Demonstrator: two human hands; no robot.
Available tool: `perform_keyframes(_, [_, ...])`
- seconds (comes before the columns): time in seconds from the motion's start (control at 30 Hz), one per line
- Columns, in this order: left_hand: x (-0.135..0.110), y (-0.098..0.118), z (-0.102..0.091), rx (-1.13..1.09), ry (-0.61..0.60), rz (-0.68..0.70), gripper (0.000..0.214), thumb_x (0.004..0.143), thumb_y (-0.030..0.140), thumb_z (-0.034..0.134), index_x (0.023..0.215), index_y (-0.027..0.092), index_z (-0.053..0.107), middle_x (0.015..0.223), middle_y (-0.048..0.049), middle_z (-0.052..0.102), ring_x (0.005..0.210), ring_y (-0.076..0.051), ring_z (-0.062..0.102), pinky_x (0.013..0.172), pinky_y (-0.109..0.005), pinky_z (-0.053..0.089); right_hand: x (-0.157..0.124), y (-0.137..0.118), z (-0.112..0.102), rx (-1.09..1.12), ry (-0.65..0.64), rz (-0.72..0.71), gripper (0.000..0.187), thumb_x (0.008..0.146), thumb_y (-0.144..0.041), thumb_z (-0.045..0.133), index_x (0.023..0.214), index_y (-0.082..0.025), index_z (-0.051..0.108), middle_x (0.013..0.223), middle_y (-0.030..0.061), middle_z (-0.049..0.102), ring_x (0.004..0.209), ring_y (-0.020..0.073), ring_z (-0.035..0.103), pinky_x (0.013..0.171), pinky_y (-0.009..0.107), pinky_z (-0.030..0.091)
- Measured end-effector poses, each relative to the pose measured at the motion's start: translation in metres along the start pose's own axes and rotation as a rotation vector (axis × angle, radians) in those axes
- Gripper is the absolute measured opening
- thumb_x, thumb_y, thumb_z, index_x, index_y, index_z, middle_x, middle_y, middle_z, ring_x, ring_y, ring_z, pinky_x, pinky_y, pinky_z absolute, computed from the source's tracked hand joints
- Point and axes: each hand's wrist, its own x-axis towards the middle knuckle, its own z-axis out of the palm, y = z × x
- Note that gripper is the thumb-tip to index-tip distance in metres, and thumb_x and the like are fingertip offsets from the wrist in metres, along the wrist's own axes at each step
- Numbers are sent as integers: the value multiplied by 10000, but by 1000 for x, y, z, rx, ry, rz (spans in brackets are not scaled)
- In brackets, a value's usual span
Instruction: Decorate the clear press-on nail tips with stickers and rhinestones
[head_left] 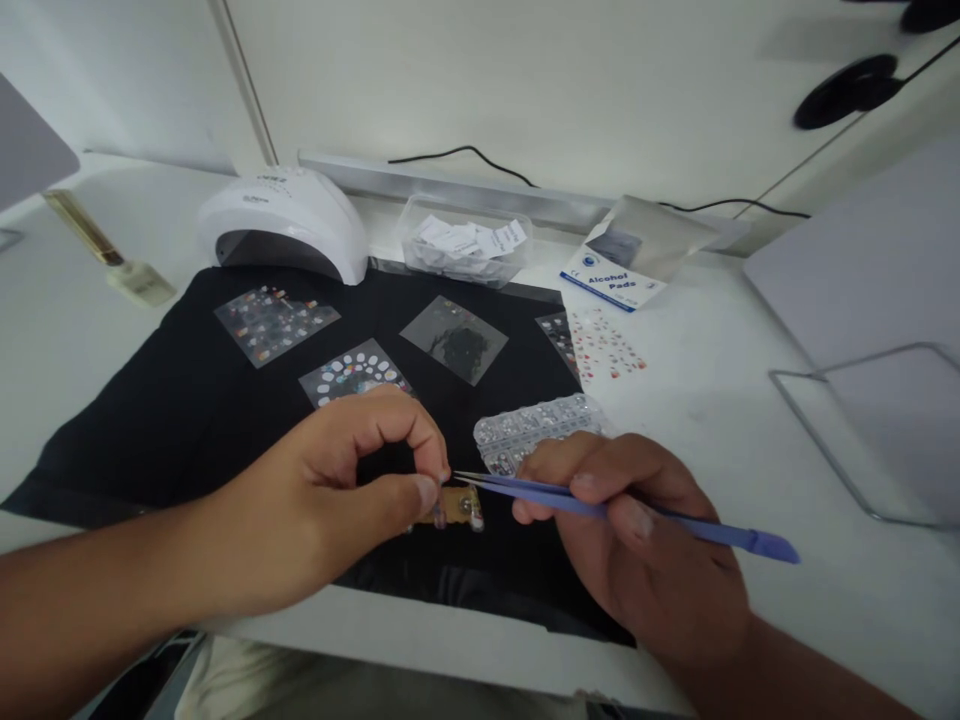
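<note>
My right hand point(637, 530) grips a pair of blue tweezers point(555, 492). Their fine metal tips point left and end right by the fingertips of my left hand point(352, 490). The thumb and forefinger of that left hand are closed in a pinch; whatever is between them is too small or hidden to name. Just under the pinch lies a tan strip with small decorated nail tips point(477, 510) on it, partly covered by my left thumb. Behind my right hand a clear compartment box of rhinestones point(536, 425) sits on the black mat point(187, 400).
Sticker sheets point(277, 322) and a clear sheet with a dark patch point(454, 340) lie on the mat. At the back are a white nail lamp point(285, 220), a plastic tub of white packets point(465, 240) and an alcohol pads box point(630, 260). A polish bottle point(142, 283) stands left.
</note>
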Motion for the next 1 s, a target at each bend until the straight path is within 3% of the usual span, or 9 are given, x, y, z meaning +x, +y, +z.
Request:
perform_keyframes(0.17, [-5,5,-3,409,51,139,111,818,196,483,759,218,573,812,3,577,823,-203,530,809,-406,353,0,0,1,-43,-33,18,162,948,-277,610,975,-245,767,749,39,708,684,189,660,630,343,550])
perform_keyframes(0.33, [-7,11,-6,631,-24,225,116,714,122,445,679,195,527,703,25,558,783,-190,515,812,-426,300,-3,1,2,-112,-53,56,167,949,-286,598,982,-269,761,759,45,703,693,207,641,626,373,523])
perform_keyframes(0.57, [-7,10,-8,734,-32,269,137,690,120,436,661,178,556,622,35,517,675,-151,474,764,-411,298,-7,2,2,-141,-83,87,172,952,-276,587,997,-279,753,762,29,681,728,204,626,663,384,496])
perform_keyframes(1.0, [-9,7,-6,754,-42,306,157,701,114,431,660,173,571,635,27,551,685,-150,524,834,-457,327,-8,4,1,-116,-105,140,164,954,-301,586,991,-289,745,769,22,683,742,197,616,658,373,490])
